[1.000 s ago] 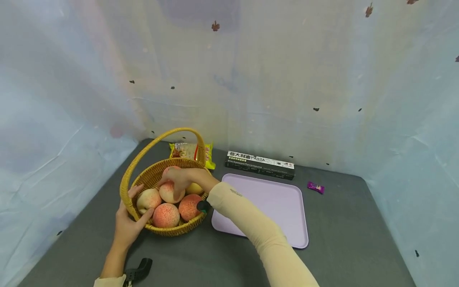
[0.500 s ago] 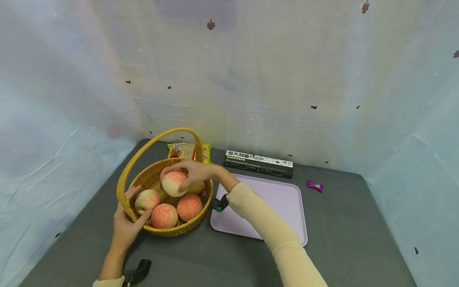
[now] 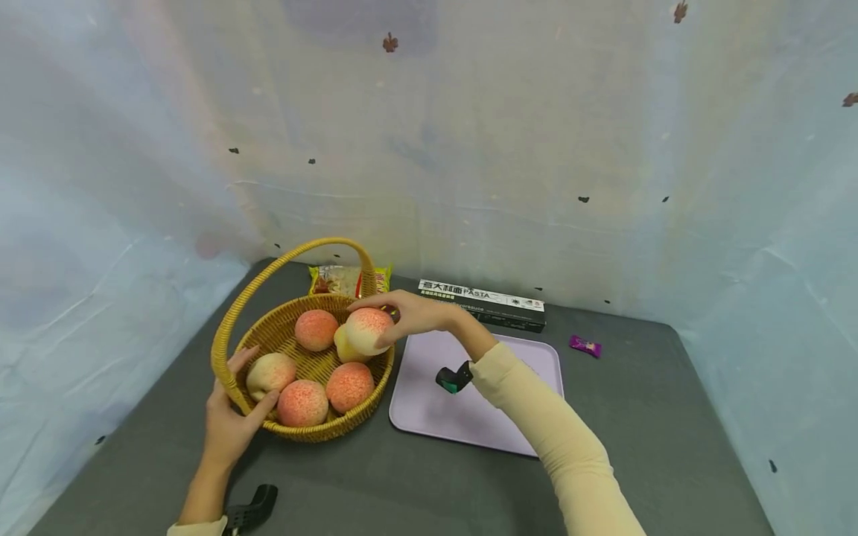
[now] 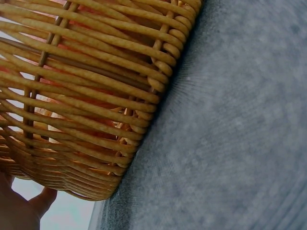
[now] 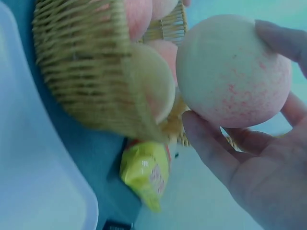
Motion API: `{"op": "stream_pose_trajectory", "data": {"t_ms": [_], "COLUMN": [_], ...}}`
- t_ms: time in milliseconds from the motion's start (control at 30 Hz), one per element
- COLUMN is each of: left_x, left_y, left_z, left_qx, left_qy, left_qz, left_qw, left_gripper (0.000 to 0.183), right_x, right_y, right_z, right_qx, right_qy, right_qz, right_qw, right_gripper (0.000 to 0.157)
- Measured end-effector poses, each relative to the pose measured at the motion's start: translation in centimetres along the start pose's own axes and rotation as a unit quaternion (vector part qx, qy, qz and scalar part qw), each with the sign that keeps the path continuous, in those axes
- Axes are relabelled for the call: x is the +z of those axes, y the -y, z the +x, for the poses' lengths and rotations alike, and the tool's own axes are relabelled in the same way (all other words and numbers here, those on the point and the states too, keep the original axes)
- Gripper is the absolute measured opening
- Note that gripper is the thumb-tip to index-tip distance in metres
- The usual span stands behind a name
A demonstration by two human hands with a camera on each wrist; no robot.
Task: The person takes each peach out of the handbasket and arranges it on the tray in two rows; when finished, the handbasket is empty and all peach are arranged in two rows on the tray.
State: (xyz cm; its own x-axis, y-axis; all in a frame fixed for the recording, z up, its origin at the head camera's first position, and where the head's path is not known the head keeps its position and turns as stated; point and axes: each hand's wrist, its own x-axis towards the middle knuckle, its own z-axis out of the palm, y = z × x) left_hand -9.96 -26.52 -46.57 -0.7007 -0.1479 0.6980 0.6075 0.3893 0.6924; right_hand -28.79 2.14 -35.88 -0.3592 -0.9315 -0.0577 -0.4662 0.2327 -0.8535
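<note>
A yellow wicker basket (image 3: 311, 434) with a tall arched handle holds several pink-and-cream peaches (image 3: 303, 403). My left hand (image 3: 228, 420) grips its left rim, the thumb lying over the edge close to a pale peach (image 3: 271, 374). In my right hand (image 3: 418, 314) is a cream peach with a pink blush (image 5: 232, 72), pinched between thumb and fingers. That hand is raised over the basket's right rim. Partly behind the held peach, a yellowish fruit (image 3: 347, 348) shows inside the basket. The left wrist view shows the woven wall (image 4: 91, 96) close up, with little of the hand visible.
Right of the basket lies a lilac tray (image 3: 429, 417), partly under my right forearm. A yellow food packet (image 3: 338, 280) sits behind the basket, and a black-and-white pasta box (image 3: 503, 304) behind the tray. Farther right is a small purple wrapped candy (image 3: 585, 346).
My right hand has lifted a peach from among the others and carried it right, to the basket's right rim. The left hand has kept its grip on the basket.
</note>
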Motion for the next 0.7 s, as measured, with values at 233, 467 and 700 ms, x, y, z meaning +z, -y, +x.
{"op": "stream_pose_trajectory", "data": {"t_ms": [233, 467, 700], "left_x": [-0.2, -0.7, -1.1], "left_y": [0.1, 0.1, -0.3], "left_z": [0.0, -0.2, -0.3], "left_qx": [0.001, 0.003, -0.007], "left_qy": [0.002, -0.004, -0.012], "left_qz": [-0.004, -0.003, 0.006], "left_qw": [1.0, 1.0, 0.9999], "left_gripper": [0.068, 0.067, 0.067], "right_x": [-1.5, -2.3, -2.5], "right_y": [-0.9, -2.7, -4.8], "right_z": [-3.2, -5.7, -7.6], "right_qx": [0.033, 0.044, 0.07], "right_qy": [-0.034, -0.042, -0.059], "right_qz": [0.003, 0.014, -0.007], "right_qw": [0.999, 0.998, 0.996], "right_gripper": [0.073, 0.071, 0.07]}}
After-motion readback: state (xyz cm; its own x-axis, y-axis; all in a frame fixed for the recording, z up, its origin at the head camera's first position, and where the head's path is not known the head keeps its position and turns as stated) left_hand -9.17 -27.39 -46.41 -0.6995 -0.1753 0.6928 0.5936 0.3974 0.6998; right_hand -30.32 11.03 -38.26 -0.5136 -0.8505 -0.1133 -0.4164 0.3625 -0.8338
